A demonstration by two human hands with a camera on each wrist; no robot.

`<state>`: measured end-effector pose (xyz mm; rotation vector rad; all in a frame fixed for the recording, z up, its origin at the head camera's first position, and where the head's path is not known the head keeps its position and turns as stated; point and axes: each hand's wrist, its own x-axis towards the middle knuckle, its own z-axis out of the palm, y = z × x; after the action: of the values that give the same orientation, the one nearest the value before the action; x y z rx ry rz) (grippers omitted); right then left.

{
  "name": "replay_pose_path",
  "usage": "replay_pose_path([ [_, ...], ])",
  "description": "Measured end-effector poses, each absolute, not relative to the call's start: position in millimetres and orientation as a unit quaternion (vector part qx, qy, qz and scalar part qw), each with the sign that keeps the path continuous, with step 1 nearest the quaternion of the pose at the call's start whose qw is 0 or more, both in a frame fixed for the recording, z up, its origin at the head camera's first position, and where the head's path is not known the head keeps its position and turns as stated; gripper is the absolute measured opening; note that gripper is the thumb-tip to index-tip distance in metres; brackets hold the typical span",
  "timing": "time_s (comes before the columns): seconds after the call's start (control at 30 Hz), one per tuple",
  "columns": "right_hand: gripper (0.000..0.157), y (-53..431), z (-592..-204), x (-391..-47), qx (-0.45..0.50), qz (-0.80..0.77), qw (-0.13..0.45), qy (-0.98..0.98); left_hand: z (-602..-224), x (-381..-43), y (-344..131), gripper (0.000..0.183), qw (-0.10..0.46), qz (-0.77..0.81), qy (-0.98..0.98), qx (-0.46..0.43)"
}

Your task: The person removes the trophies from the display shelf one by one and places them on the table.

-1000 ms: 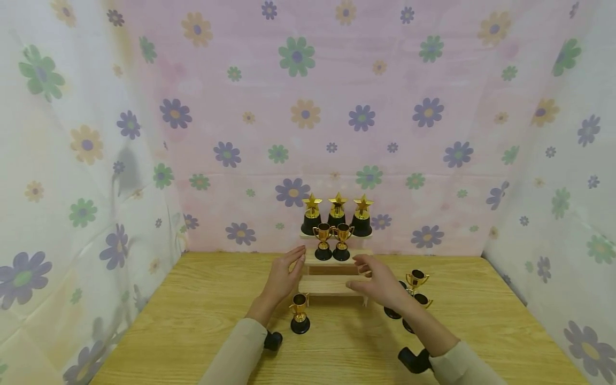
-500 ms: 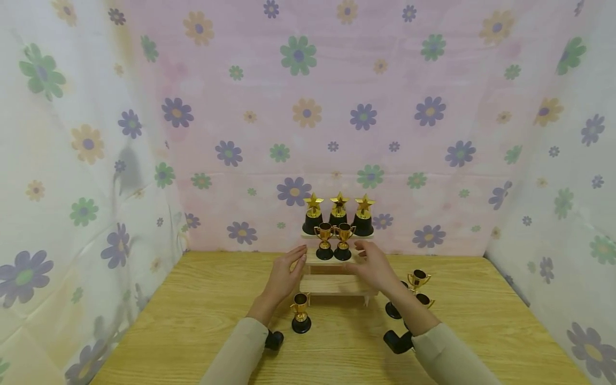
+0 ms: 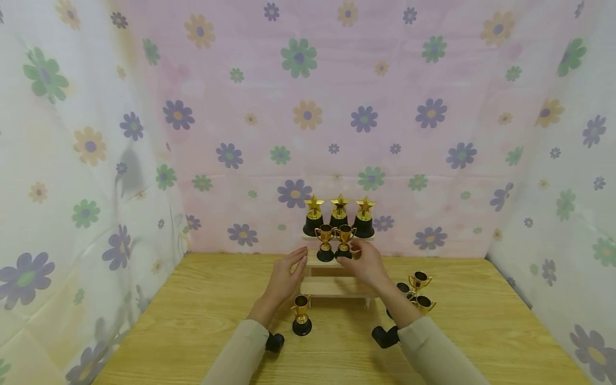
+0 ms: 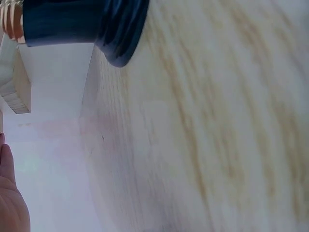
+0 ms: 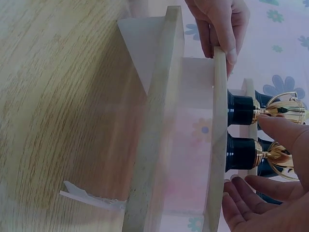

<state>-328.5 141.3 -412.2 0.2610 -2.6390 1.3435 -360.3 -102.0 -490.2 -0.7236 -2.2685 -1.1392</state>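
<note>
In the head view, a wooden three-tier stand (image 3: pixel 332 286) sits on the worktop (image 3: pixel 192 305). On the stand's middle tier, two gold cups with black bases stand upright side by side: the left cup (image 3: pixel 325 255) and the right cup (image 3: pixel 345 233). The person's left hand (image 3: pixel 283 278) rests its extended fingers against the stand's left end at that tier, grasping none of the cups. At the stand's right side, the right hand (image 3: pixel 369 263) has thumb and fingers parted around the right cup, loosely and not clenched; whether they touch it, I cannot tell. Three star trophies (image 3: pixel 339 219) line the stand's top tier. A single cup (image 3: pixel 301 323) stands in front of the stand, toward its left end, and a cluster of cups (image 3: pixel 421 280) is right of the stand. Floral fabric (image 3: pixel 260 203) hangs behind the stand.
</note>
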Motion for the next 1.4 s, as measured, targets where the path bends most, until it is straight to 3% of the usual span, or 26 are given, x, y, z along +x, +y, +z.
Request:
replay_pose_path([
  [1.4, 0.021, 131, -422, -346, 0.070, 0.464, 0.145, -0.871, -489, -359, -100, 0.035, 0.242, -0.428, -0.832, -0.256],
])
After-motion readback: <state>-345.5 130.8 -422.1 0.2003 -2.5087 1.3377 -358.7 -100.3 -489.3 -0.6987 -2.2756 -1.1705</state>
